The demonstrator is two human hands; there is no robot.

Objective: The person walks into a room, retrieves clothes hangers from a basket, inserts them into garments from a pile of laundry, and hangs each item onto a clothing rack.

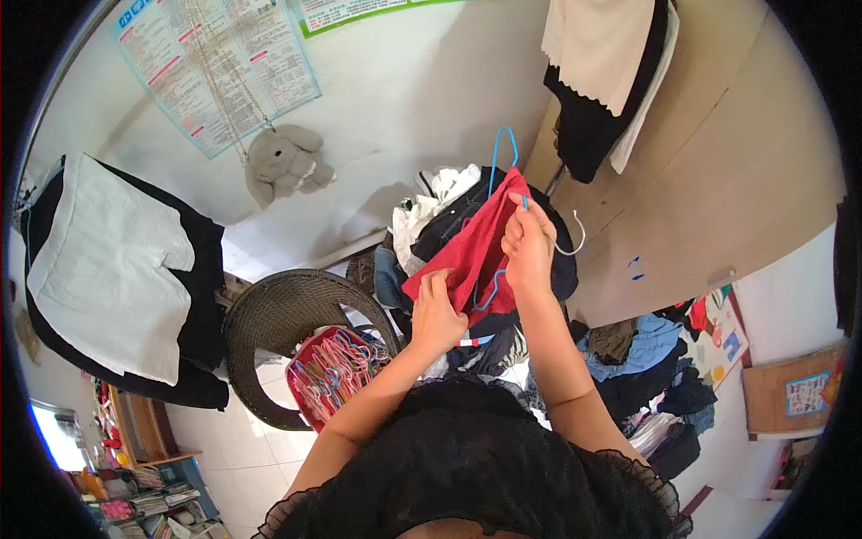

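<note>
A red garment hangs partly on a blue hanger, whose hook points up. My right hand is closed near the top of the garment, pinching the hanger and cloth at its right side. My left hand grips the lower left edge of the red cloth, fingers curled on it. Part of the blue hanger shows below, between the hands. Behind the garment lies a heap of clothes with a white piece and dark ones. A white hook sticks out at the heap's right.
A round wicker chair stands at left, with a red basket of colourful hangers beside it. White shorts hang at far left, beige and black garments at upper right. More clothes are piled at right.
</note>
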